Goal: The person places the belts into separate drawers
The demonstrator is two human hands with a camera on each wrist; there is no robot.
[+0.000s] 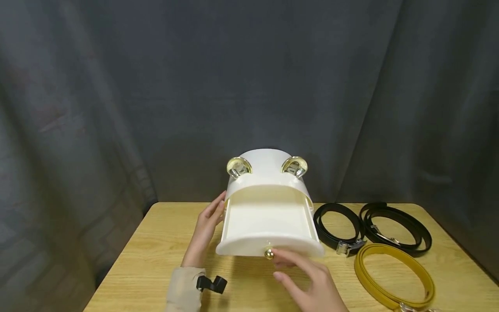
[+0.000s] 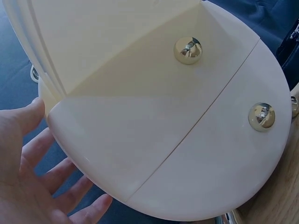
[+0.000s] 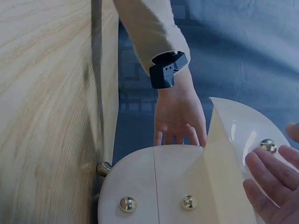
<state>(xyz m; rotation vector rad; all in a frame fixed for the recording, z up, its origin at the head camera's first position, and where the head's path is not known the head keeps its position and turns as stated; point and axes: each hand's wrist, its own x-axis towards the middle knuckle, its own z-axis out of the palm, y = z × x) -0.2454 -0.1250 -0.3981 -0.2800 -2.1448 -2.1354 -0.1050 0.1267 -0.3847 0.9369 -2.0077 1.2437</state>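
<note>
A white drawer box (image 1: 266, 167) with a rounded outline and two gold-rimmed, ear-like pieces stands upright on the table. Its top drawer (image 1: 269, 212) is pulled out toward me, and the inside shows bare. My left hand (image 1: 206, 229) rests along the box's left side; in the left wrist view its fingers (image 2: 60, 175) lie spread at the curved edge. Beside the gold knob (image 1: 269, 253) of the pulled drawer is my right hand (image 1: 308, 277), its fingertips close to the knob and the thumb apart. Two lower drawers with round gold knobs (image 3: 128, 204) appear flush in the wrist views.
Right of the box lie two coiled black belts (image 1: 338, 223) with metal buckles. A coiled yellow belt (image 1: 395, 273) is nearer to me. The wooden table (image 1: 140, 255) ends at a dark grey curtain (image 1: 249, 78). A black wrist strap (image 1: 212, 284) sits on my left sleeve.
</note>
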